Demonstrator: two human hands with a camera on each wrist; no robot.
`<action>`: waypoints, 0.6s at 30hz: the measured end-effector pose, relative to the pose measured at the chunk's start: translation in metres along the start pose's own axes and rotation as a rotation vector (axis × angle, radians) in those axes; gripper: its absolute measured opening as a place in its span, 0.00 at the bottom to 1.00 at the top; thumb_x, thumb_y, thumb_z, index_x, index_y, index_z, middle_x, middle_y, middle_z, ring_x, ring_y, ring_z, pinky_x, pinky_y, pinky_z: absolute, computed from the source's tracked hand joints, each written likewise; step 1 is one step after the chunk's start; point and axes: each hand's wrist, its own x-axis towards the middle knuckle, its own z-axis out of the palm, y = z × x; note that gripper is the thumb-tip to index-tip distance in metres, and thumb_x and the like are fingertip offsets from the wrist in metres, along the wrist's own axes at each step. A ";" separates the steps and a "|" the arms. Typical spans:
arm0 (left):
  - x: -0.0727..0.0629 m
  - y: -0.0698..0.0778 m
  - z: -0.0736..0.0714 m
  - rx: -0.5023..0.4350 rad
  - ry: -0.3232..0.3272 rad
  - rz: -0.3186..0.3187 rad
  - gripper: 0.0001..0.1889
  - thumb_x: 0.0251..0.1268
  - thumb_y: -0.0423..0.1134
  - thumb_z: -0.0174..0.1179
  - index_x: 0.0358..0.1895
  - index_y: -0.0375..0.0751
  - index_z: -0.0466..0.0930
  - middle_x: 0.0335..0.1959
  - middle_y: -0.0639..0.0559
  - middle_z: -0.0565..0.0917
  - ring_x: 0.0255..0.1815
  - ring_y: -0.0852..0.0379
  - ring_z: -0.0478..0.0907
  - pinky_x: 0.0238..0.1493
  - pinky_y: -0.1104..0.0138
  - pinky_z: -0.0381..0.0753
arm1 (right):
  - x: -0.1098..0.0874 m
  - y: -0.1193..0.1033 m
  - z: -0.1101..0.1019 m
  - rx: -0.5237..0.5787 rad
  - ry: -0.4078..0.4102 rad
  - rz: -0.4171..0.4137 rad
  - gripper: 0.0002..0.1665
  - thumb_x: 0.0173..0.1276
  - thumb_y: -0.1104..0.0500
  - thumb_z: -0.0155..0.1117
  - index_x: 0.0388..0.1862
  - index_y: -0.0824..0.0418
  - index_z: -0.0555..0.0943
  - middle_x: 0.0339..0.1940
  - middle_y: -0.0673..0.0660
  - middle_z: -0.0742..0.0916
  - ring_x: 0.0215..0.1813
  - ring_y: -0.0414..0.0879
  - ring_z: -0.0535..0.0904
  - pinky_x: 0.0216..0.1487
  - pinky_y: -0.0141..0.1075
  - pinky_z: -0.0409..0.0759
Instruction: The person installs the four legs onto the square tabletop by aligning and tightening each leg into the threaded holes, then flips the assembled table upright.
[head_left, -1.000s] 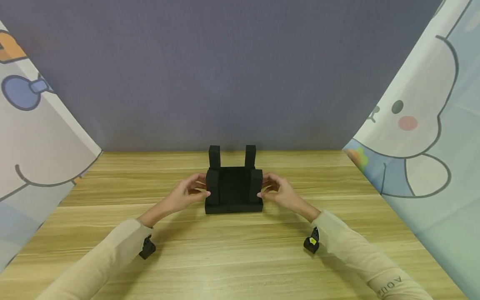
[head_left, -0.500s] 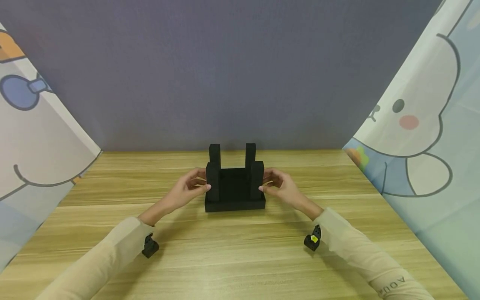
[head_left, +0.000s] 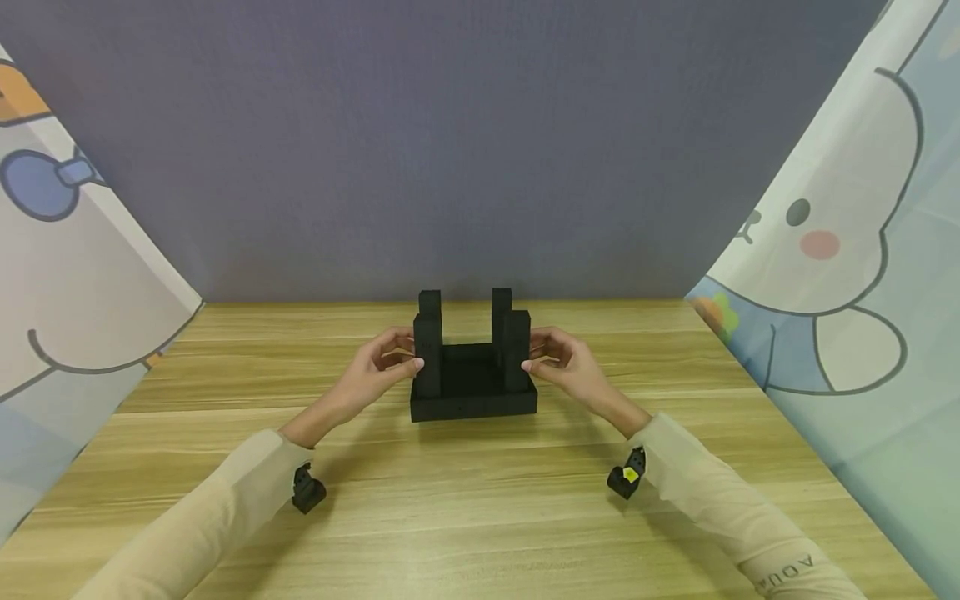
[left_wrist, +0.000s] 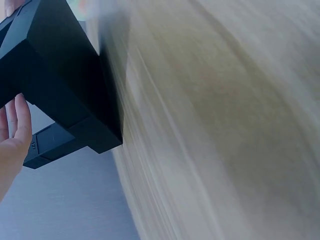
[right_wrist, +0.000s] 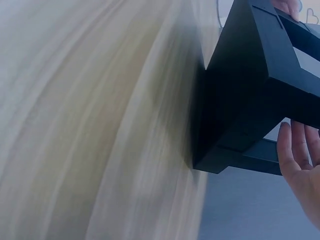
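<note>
A black stand [head_left: 474, 406] with a square, shallow base and an upright post at each corner is at the middle of the table. The left hand [head_left: 375, 371] grips its near left post [head_left: 428, 354], thumb on the near face and fingers round the outer side. On the opposite side the right hand [head_left: 572, 371] holds the near right post [head_left: 516, 350] in the same way. Both wrist views show the base [left_wrist: 75, 85] tilted, its near side apparently off the table and its far edge at the tabletop. The palms are partly hidden.
The wood-grain table [head_left: 480, 500] runs back to a grey wall panel [head_left: 450, 150]. Cartoon-print sheets [head_left: 832, 250] border both sides. Each wrist carries a small black device [head_left: 308, 489].
The near posts' tops have risen in the head view, and the stand has tilted backward with its near edge slightly higher. Both hands have moved up with it, keeping their grip.
</note>
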 end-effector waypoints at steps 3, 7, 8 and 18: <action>0.001 0.000 0.000 -0.014 0.005 0.018 0.23 0.63 0.36 0.57 0.61 0.40 0.65 0.47 0.42 0.74 0.43 0.57 0.78 0.43 0.62 0.80 | 0.001 -0.001 0.000 0.003 0.000 -0.001 0.26 0.61 0.67 0.62 0.57 0.68 0.69 0.45 0.54 0.78 0.45 0.45 0.78 0.43 0.33 0.80; 0.002 0.002 0.000 -0.024 0.013 0.013 0.23 0.64 0.36 0.56 0.62 0.40 0.64 0.46 0.45 0.75 0.41 0.60 0.79 0.42 0.64 0.80 | 0.002 -0.004 -0.001 0.020 0.006 0.009 0.26 0.61 0.67 0.62 0.58 0.70 0.69 0.45 0.53 0.78 0.45 0.44 0.78 0.43 0.32 0.80; 0.002 0.003 0.000 -0.028 0.015 0.009 0.24 0.64 0.36 0.56 0.62 0.40 0.64 0.46 0.46 0.75 0.41 0.61 0.79 0.42 0.64 0.80 | 0.002 -0.004 -0.001 0.026 0.010 0.014 0.26 0.60 0.67 0.62 0.58 0.70 0.69 0.45 0.53 0.78 0.45 0.44 0.78 0.43 0.32 0.80; 0.006 0.011 0.000 -0.071 0.041 -0.031 0.25 0.64 0.37 0.57 0.63 0.36 0.63 0.46 0.47 0.73 0.39 0.61 0.79 0.42 0.63 0.81 | 0.007 -0.010 -0.001 0.072 0.042 0.038 0.26 0.60 0.68 0.62 0.56 0.72 0.69 0.42 0.52 0.80 0.43 0.45 0.78 0.39 0.33 0.80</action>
